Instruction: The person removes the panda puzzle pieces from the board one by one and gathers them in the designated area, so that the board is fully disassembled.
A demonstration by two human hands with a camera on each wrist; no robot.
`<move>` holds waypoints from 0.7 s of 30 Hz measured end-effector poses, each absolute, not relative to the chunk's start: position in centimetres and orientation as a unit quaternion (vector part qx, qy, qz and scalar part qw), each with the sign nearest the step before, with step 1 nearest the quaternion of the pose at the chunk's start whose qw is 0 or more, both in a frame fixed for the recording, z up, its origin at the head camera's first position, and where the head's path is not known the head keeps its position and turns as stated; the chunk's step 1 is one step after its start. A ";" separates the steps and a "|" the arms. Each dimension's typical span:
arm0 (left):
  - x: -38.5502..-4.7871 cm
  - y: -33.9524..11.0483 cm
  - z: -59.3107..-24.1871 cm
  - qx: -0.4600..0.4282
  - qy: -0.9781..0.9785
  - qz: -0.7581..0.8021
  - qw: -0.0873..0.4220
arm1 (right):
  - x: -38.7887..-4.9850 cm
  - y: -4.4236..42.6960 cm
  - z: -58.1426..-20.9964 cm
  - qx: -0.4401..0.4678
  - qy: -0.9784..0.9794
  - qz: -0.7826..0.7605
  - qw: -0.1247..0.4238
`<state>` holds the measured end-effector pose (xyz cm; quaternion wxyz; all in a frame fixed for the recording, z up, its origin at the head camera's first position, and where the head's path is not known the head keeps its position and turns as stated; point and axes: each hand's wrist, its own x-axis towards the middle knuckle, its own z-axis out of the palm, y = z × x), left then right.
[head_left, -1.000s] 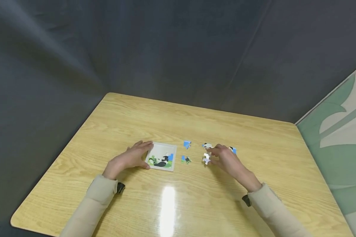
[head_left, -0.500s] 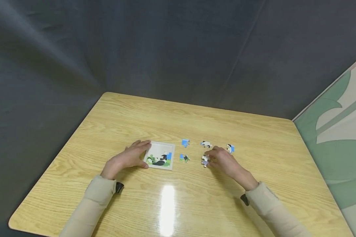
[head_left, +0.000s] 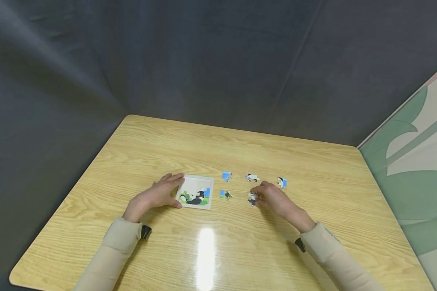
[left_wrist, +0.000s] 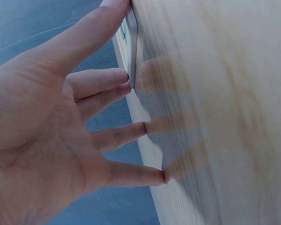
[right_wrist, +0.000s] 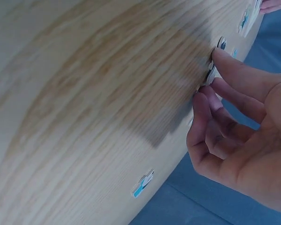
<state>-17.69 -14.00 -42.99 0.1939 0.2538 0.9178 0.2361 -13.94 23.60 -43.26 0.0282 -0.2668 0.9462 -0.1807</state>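
A square white frame (head_left: 211, 194) lies on the table, with black, green and blue panda puzzle pieces along its lower and right parts. My left hand (head_left: 155, 196) rests at its left side, fingers spread, thumb and fingertips touching the frame edge. In the left wrist view the left hand (left_wrist: 47, 131) shows its palm and straight fingers. My right hand (head_left: 278, 202) pinches a black-and-white puzzle piece (head_left: 252, 201) at the table surface. The right wrist view shows that piece (right_wrist: 210, 75) between thumb and fingers of the right hand (right_wrist: 248, 131).
Behind the pinched piece lie a blue piece (head_left: 227, 176), a panda-face piece (head_left: 252, 178) and a white-and-blue piece (head_left: 282, 182). Between the frame and the right hand is a green-and-blue piece (head_left: 225, 195). Dark cloth (head_left: 218, 64) hangs beyond the wooden table (head_left: 160, 145).
The pinched piece has turned under the right hand's fingers, its dark part now toward the near side. The left hand stays at the frame. The head view has shifted slightly.
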 end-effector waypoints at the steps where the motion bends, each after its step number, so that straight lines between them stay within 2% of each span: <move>1: -17.7 -14.0 -43.0 0.254 0.918 0.235 0.193 | -13.9 23.6 -43.3 -0.266 0.946 -0.184 0.030; 21: -17.7 -14.0 -42.9 0.258 0.916 0.240 0.194 | -13.8 23.7 -43.0 -0.252 0.943 -0.211 0.046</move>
